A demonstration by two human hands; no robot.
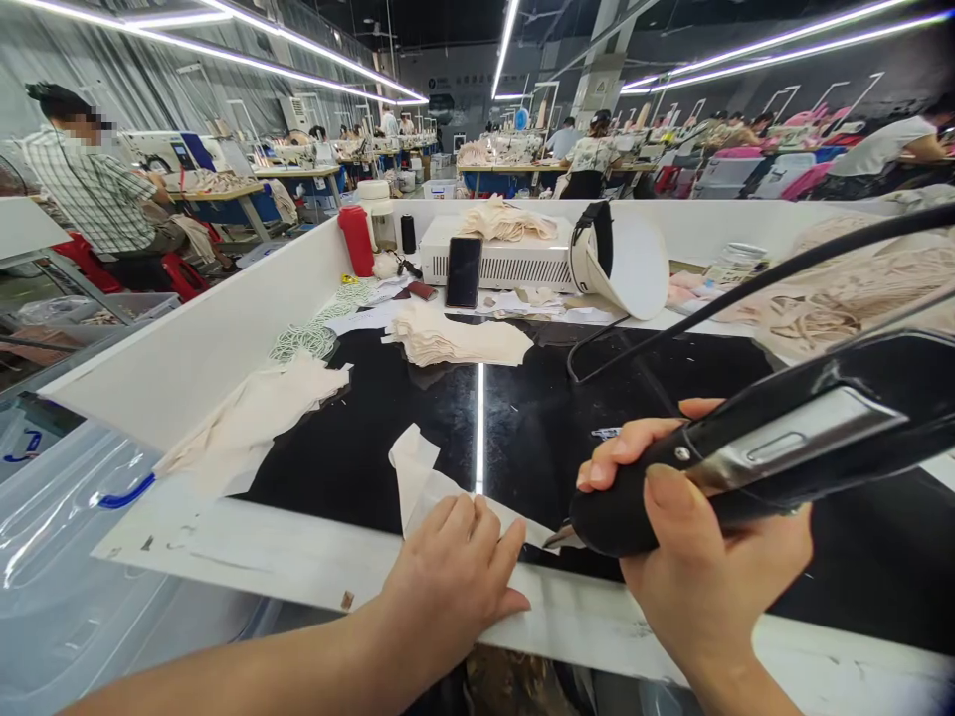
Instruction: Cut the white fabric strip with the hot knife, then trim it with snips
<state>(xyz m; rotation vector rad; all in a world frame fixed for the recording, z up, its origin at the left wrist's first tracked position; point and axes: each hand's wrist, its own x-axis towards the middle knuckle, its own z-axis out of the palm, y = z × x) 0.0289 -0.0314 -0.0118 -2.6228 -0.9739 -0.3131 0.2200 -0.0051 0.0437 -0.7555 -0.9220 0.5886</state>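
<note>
Cloth (415, 479) lies near table (261, 552) edge, black panel (343, 438) beyond.

The cream cloth (419, 482) looks matt, the tool (746, 459) smooth plastic and shiny metal, the black panel (335, 467) glossy.

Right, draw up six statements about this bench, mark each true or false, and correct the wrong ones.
1. The left hand rests on a pale fabric piece. True.
2. The right hand is wrapped around a black handheld tool. True.
3. The tool's metal tip points away from the pale fabric piece. False: the metal tip is at the edge of that piece.
4. A stack of pale pieces lies beyond the left hand. True.
5. The phone lies face down. False: the phone stands upright in front of the white box.
6. The red container is right of the phone. False: it is to the left.
</note>
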